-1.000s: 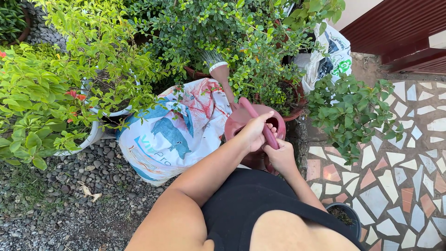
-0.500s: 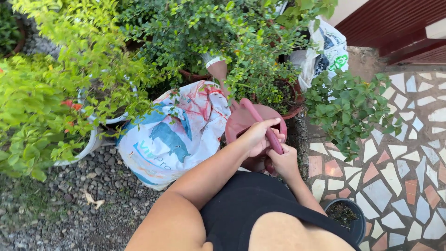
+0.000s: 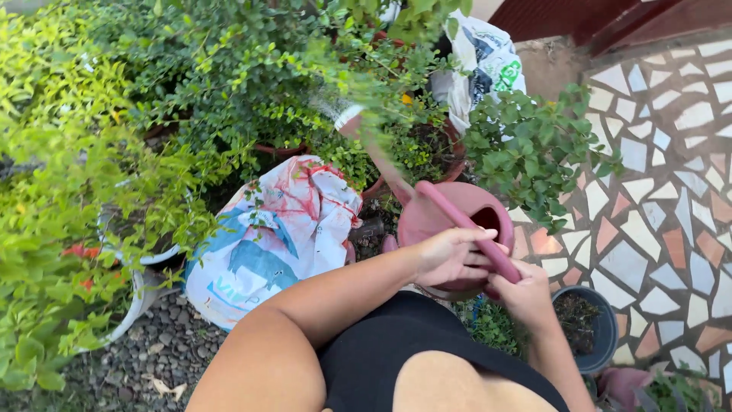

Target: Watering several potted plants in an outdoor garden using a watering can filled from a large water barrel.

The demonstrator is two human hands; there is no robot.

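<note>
Gripping the long handle of a dusty-pink plastic watering can (image 3: 457, 221), a person stands at the edge of a garden bed, seen from above over a black top. Both hands are closed on the handle: the left hand (image 3: 450, 255) wraps it from the upper side, fingers curled over the bar, while the right hand (image 3: 522, 294) clasps it just below, the two nearly touching. The can hangs in front of the person's waist, tilted forward, its slim spout (image 3: 374, 149) reaching up and away into the foliage and ending in a pale sprinkler head (image 3: 347, 116), which is blurred.

Dense green shrubs (image 3: 229, 84) fill the upper left, with yellow-green leaves (image 3: 53, 175) crowding the left edge; several grow from terracotta pots (image 3: 450, 156) and a white pot (image 3: 141, 278). A crumpled white sack printed in blue and red (image 3: 274, 229) lies on the ground just left of the can, and a second white bag with green and black print (image 3: 484, 69) sits behind the plants. Grey gravel (image 3: 168, 351) covers the ground at lower left. To the right, the surface changes to a mosaic paving of white, pink and terracotta stone pieces (image 3: 656, 191). A small dark pot of soil (image 3: 587, 324) rests on that paving beside the right hand, and a leafy bush (image 3: 534, 152) overhangs its edge.
</note>
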